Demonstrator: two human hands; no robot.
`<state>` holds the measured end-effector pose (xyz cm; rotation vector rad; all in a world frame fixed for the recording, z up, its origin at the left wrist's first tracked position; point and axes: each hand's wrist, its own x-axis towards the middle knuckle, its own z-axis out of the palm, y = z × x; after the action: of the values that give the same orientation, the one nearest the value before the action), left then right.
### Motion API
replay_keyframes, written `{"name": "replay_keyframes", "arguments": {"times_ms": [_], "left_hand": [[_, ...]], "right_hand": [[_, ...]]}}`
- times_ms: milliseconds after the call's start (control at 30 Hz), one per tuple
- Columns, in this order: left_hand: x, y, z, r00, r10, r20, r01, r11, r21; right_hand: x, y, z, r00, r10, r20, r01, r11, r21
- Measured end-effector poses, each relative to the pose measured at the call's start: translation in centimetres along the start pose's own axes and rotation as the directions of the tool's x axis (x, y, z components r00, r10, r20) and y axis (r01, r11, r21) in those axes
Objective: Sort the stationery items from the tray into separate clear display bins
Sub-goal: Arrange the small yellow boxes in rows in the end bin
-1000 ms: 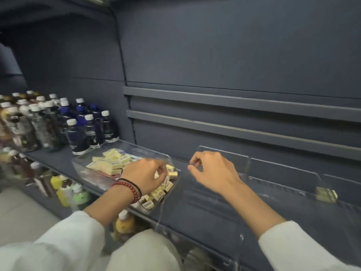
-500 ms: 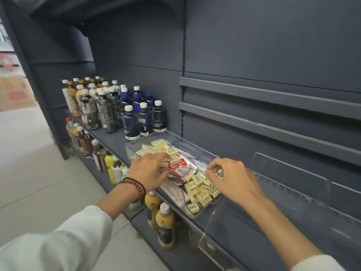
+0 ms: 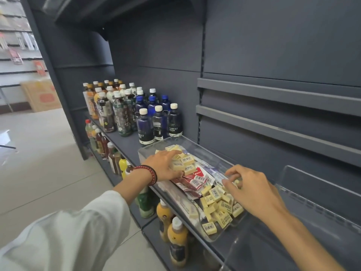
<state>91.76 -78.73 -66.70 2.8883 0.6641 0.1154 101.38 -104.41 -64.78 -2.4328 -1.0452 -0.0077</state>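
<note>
A clear tray (image 3: 144, 155) lies on the dark shelf, filled with stationery. Larger pale-yellow erasers (image 3: 188, 160) are piled at its far end, red packets (image 3: 196, 179) lie in the middle, and small yellow erasers (image 3: 218, 209) fill the near end. My left hand (image 3: 166, 166), with a red bead bracelet, rests palm-down on the larger erasers, fingers curled over them. My right hand (image 3: 254, 192) hovers over the small erasers, its fingertips pinched on one small yellow piece. A clear display bin (image 3: 304, 181) stands just right of the tray.
Drink bottles (image 3: 148, 122) stand in rows on the shelf left of the tray. More bottles (image 3: 175, 235) fill the shelf below. Two grey rails (image 3: 273, 94) run along the back panel. A cardboard box (image 3: 41, 96) sits on the floor far left.
The view has swung left and down, showing more of the tray. My left hand slid to the far pile of larger erasers. My right hand came from the bin's divider to the small erasers.
</note>
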Motion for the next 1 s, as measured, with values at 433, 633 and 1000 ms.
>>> {"name": "replay_keyframes", "arguments": {"times_ms": [433,633,1000], "left_hand": [[2.0,-1.5,0.7,1.0,-0.012,0.022,0.015,0.994,-0.109],[2.8,-1.4,0.7,0.989,-0.018,0.146,0.003,0.994,0.106],[3.5,-1.0,0.4,0.982,0.108,0.158,-0.123,0.988,0.093]], "right_hand": [[0.1,0.6,0.5,1.0,-0.001,-0.005,0.001,0.998,-0.059],[-0.8,-0.1,1.5,0.997,-0.068,0.026,0.072,0.985,-0.158],[-0.7,0.2,1.7,0.997,-0.07,0.013,0.071,0.986,-0.152]]}}
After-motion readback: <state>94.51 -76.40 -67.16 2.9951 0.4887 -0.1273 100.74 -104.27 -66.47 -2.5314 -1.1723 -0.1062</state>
